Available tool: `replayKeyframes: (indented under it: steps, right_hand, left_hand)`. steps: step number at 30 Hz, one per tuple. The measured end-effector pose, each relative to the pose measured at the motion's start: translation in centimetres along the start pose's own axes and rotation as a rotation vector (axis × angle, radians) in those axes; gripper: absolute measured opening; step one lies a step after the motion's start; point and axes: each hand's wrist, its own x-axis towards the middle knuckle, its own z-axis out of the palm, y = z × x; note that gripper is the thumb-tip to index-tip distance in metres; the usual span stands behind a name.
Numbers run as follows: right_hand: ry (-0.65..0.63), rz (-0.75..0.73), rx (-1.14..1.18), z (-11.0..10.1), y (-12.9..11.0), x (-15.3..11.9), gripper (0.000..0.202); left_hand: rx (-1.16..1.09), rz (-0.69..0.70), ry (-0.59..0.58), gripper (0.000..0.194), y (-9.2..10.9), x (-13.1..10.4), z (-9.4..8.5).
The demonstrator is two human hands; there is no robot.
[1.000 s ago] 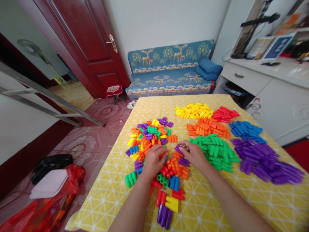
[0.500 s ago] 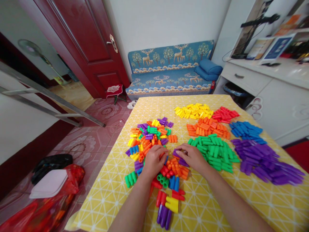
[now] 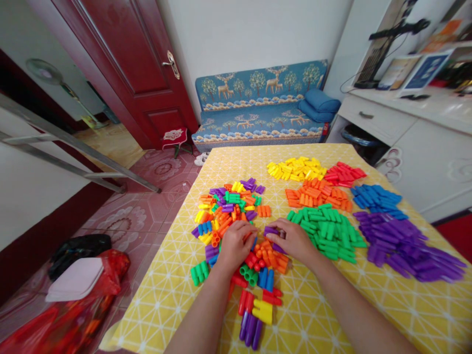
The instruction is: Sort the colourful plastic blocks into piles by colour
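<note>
My right hand [image 3: 293, 239] is closed round a purple plastic tube block [image 3: 272, 230], thumb and fingers pinched together beside the green pile. Just left of it, my left hand [image 3: 238, 243] rests low in the mixed heap with its fingers curled; what they grip is hidden, though some blue shows by the fingertips. Orange blocks [image 3: 271, 256] lie between and below the hands, touching red pieces. Nearer me are green tube blocks [image 3: 249, 275], a yellow block [image 3: 263, 311] and a purple block [image 3: 250, 330].
Sorted piles spread over the right side of the table: yellow [image 3: 297, 169], red [image 3: 344, 174], orange [image 3: 319, 195], green [image 3: 328, 233], blue [image 3: 376, 200] and purple [image 3: 405, 246]. A yellow patterned cloth [image 3: 162, 300] covers the table. Beyond stands a blue sofa [image 3: 254, 120].
My right hand's fingers have shifted slightly around the purple block. My left hand has stayed in nearly the same spot, and the piles look unchanged.
</note>
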Motion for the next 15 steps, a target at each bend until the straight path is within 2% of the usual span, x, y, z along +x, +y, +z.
replayKeyframes:
  steps: [15]
  right_hand:
    - [0.030,0.001,0.019,0.17,0.20,-0.04,0.022]
  left_hand:
    - [-0.009,0.005,0.001,0.018,0.25,0.12,-0.16]
